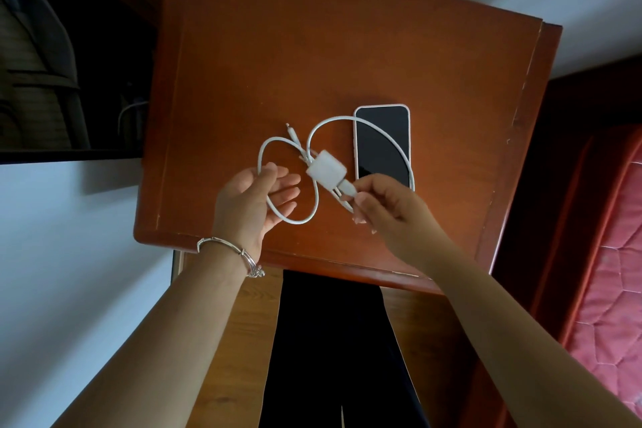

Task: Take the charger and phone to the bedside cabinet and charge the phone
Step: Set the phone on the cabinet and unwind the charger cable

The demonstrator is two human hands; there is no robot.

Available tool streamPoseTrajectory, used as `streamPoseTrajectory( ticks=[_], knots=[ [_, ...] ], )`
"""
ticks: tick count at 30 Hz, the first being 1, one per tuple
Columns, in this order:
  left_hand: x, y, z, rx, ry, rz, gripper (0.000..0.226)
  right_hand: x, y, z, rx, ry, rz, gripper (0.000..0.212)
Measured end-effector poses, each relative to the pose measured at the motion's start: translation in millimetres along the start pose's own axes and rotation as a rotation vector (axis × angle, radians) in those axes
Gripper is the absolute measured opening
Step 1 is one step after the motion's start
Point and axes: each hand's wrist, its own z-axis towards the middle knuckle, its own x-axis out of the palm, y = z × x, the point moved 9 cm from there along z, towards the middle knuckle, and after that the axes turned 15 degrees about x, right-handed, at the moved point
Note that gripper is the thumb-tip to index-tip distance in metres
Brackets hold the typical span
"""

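The phone (382, 142) lies face up on the cabinet (312, 45), with the cable (314, 200) looped across its screen. The cable's plug, at the charger (326, 168), is pinched by the right hand (385, 208). The left hand (250, 201) is held with fingers loosely spread, a loop lying across its palm. If the plug is pulled hard, the loops may be tightened into a knot, or the phone dragged toward the edge.
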Motion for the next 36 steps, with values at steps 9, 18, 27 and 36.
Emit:
streamPoseTrajectory(
  ticks=[9,18,27,36],
  knots=[
    [-19.4,-16.3,-5.9,0.043,-0.057,0.003,0.017,-33.4,-7.3,-9.4,0.108,-0.202,0.194,0.021],
    [-14.4,-95.8,-57.1,0.087,-0.028,-0.026,0.026,-45.8,45.0,-69.2,0.178,-0.114,0.349,0.031],
    [-13.6,-187.4,-128.7,0.203,0.037,-0.053,0.025,-53.4,114.4,-144.6,0.157,0.092,0.679,0.023],
    [-42.6,-253.8,-178.7,0.318,-0.046,-0.095,0.025,-74.0,183.2,-197.9,-0.086,0.173,0.631,0.022]
  ],
)
